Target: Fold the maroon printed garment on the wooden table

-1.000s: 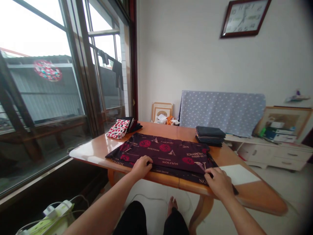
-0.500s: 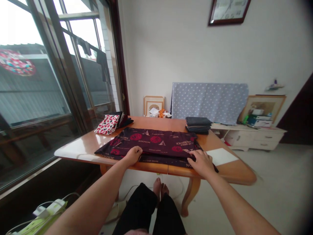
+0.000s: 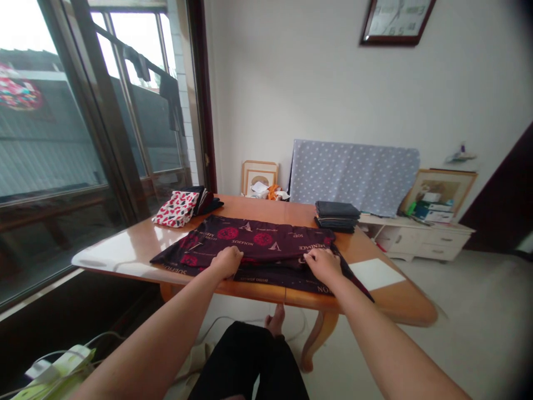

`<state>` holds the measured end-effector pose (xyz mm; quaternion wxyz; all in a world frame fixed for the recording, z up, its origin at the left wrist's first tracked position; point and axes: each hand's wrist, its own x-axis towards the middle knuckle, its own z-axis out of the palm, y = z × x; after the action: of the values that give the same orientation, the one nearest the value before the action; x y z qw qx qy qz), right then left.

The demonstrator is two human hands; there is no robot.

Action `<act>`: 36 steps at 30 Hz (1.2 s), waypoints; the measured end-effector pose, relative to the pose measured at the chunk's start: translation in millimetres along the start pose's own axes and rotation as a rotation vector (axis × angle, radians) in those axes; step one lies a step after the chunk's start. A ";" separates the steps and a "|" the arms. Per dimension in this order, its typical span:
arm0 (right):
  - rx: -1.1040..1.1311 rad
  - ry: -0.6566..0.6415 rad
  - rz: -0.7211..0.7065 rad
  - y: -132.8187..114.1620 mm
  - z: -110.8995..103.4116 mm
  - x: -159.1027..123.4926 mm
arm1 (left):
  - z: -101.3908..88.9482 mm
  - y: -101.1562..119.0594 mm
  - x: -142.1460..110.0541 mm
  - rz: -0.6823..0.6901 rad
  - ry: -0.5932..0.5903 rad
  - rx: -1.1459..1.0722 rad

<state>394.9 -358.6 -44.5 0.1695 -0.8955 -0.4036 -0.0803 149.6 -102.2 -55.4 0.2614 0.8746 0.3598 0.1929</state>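
A dark maroon cloth garment with red round motifs and pale lettering lies spread on the wooden table. Its near part is doubled over, and a lower layer shows along the table's front edge. My left hand is closed on the near edge of the upper layer, left of the middle. On the same edge, farther right, my right hand pinches the cloth with bent fingers. Which kind of garment it is I cannot tell.
Folded clothes, one white with red and black spots, sit at the back left. A stack of dark folded clothes stands at the back right. A white sheet lies near the right edge. A power strip is low left.
My right hand has moved left and slightly up along the cloth and now grips its upper layer's edge. My left hand stays closed on the cloth. The view has shifted a little.
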 end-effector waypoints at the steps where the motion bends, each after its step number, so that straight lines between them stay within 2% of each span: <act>1: -0.007 0.004 0.013 -1.3 0.9 2.9 | 0.0 1.8 1.8 -0.010 0.010 0.024; 5: -0.035 0.088 0.011 -14.7 1.4 0.4 | -0.1 5.3 2.9 -0.011 0.078 0.082; 8: -0.011 0.127 -0.188 -28.2 -0.6 -12.7 | -4.4 4.5 -2.0 0.046 0.130 0.073; 10: 0.007 0.070 -0.329 -34.6 -0.1 -21.8 | -9.2 2.5 -6.9 0.098 0.167 0.051; 12: -0.001 0.011 -0.376 -37.2 2.8 -27.5 | -12.9 -0.6 -12.4 0.175 0.187 -0.008; 15: -0.034 -0.029 -0.354 -36.3 9.4 -27.5 | -12.7 -6.4 -20.3 0.320 0.128 -0.102; 17: -0.038 -0.037 -0.356 -34.6 12.8 -23.2 | -9.2 -9.9 -24.3 0.378 0.062 -0.082; 20: 0.032 -0.020 -0.354 -31.4 13.5 -15.2 | -3.8 -12.7 -28.3 0.393 0.014 0.019; 23: 0.223 0.046 -0.327 -26.1 9.5 -10.8 | -2.2 -10.7 -31.5 0.381 0.008 0.090; 28: 0.456 0.098 -0.336 -20.4 -0.5 -20.2 | -2.8 0.2 -38.0 0.376 0.050 0.208; 32: 0.451 0.121 -0.331 -19.7 -7.7 -33.1 | -6.5 6.6 -43.6 0.389 0.140 0.268; 36: 0.383 0.136 -0.342 -13.7 -13.1 -43.9 | -20.2 5.0 -52.1 0.467 0.194 0.263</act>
<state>355.5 -385.5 -41.4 0.3467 -0.7584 -0.5447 -0.0898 106.9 -136.9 -44.3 0.0588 0.9377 0.1940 0.2823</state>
